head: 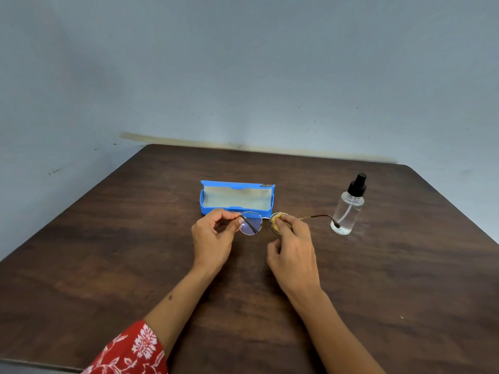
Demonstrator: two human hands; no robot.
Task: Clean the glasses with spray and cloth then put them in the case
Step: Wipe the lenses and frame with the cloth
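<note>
While a dark wooden table (135, 252) fills the lower frame with bare room on both sides, a blue case (237, 197) lies open at centre, showing only its pale lining. At right stands a clear spray bottle (348, 209). Just below the case, the left hand (213, 236) pinches the glasses (251, 225) at one hinge; the right hand (294, 247) presses a yellow cloth (278, 222) onto the other lens.

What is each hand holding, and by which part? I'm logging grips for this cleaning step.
The left hand pinches the glasses at their left hinge end. The right hand holds a yellow cloth pinched over the right lens.
</note>
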